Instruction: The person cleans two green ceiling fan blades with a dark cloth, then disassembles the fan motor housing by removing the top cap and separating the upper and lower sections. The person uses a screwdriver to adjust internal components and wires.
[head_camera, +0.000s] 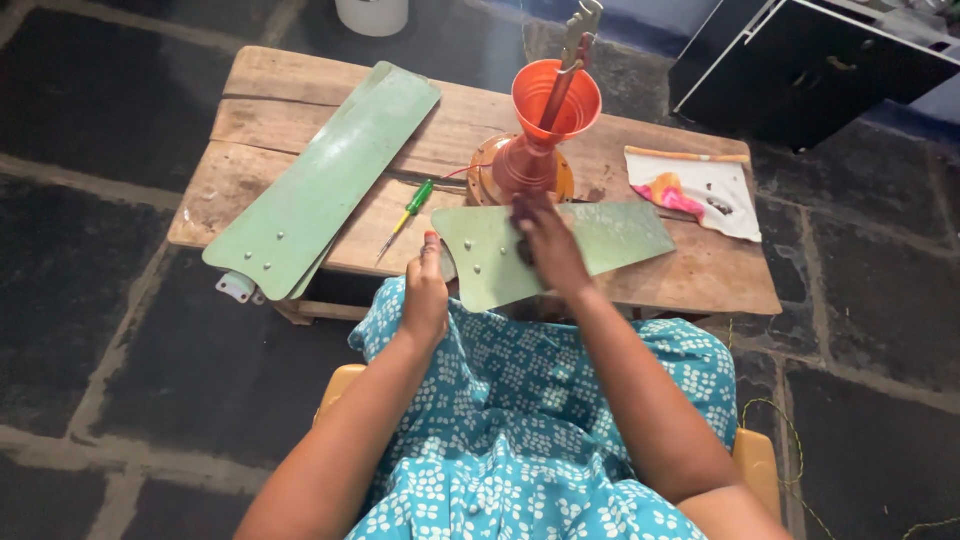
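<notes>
Your right hand (548, 243) lies flat on the green fan blade (600, 240) near its inner end, fingers pressed down on something dark I cannot make out. Your left hand (427, 290) grips the blade's near edge at about 9 o'clock from the right, thumb up, fingers curled under the rim. The blade rests across the near edge of the wooden table (700, 280), partly overhanging your lap.

Judging by its look, the blade is thin sheet metal: light, stiff along its length but likely to flex and wobble if lifted by one end. Its painted face looks smooth, so it may slide under a flat palm. Its edges may be sharp; hold it by the long edges, near the wide end.

At 12 o'clock from your right hand, touching or just beside the blade, stands the orange fan motor housing (530, 160) with its funnel-shaped canopy and rod; it blocks any push forward. A green-handled screwdriver (405, 215) lies at 10 o'clock, near the blade's corner. Further left, two stacked fan blades (320, 180) hang off the table. At 2 o'clock lies a folded paper sheet (715, 190).
</notes>
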